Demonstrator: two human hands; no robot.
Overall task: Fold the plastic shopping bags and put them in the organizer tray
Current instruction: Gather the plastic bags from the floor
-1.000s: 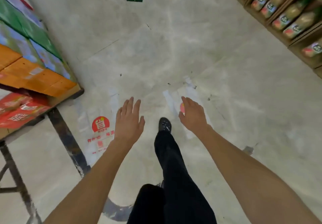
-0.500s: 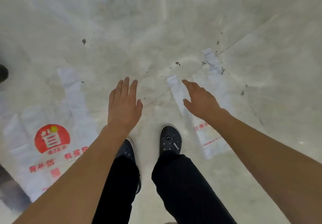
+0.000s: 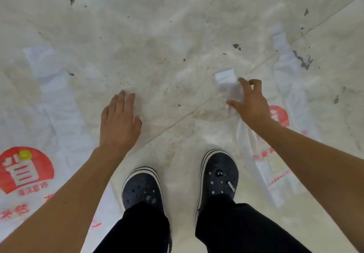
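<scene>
Two white plastic shopping bags with red logos lie flat on the pale floor. One bag [image 3: 59,114] lies at the left, its handles pointing away from me. The other bag [image 3: 275,170] lies at the right. My right hand [image 3: 254,105] curls its thumb and fingers round that bag's near handle strip [image 3: 225,77], which looks raised off the floor. My left hand [image 3: 118,120] hovers over bare floor between the bags, fingers straight, holding nothing. No organizer tray is in view.
My two dark clogs [image 3: 141,187] [image 3: 218,174] stand on the floor just below the hands, between the bags. A floor seam [image 3: 177,118] runs diagonally under the hands. Dark specks and scuffs [image 3: 303,60] dot the floor.
The view has dropped closer to the floor. My right hand has gone from open above the right bag to curled round its handle strip. My left hand stays open.
</scene>
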